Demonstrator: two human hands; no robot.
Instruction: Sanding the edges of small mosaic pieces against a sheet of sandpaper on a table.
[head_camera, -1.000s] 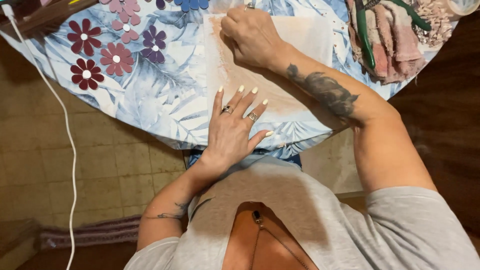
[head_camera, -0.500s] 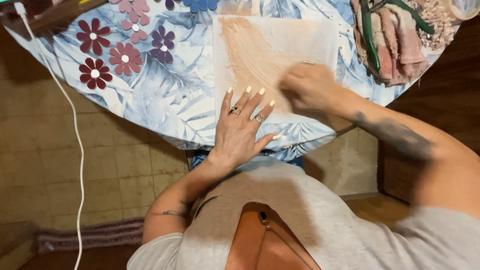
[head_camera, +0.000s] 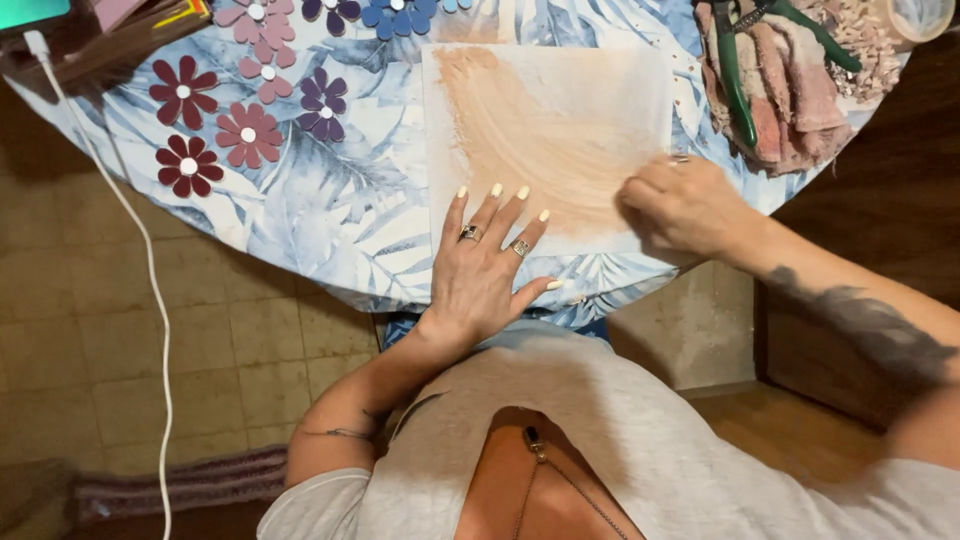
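Note:
A white rectangular sheet smeared with peach-tan colour lies on a round table with a blue leaf-print cloth. My left hand rests flat with spread fingers on the sheet's near left edge; it wears rings and holds nothing. My right hand is curled closed at the sheet's near right corner, pressing down; whatever is inside the fist is hidden.
Dark red, pink, purple and blue flower cutouts lie at the table's far left. A pink cloth with green-handled pliers sits far right. A white cable hangs off the left edge over the tiled floor.
My right hand has swept from the far side of the sheet down to its near right corner, uncovering the peach smear. The left hand has stayed flat on the near edge.

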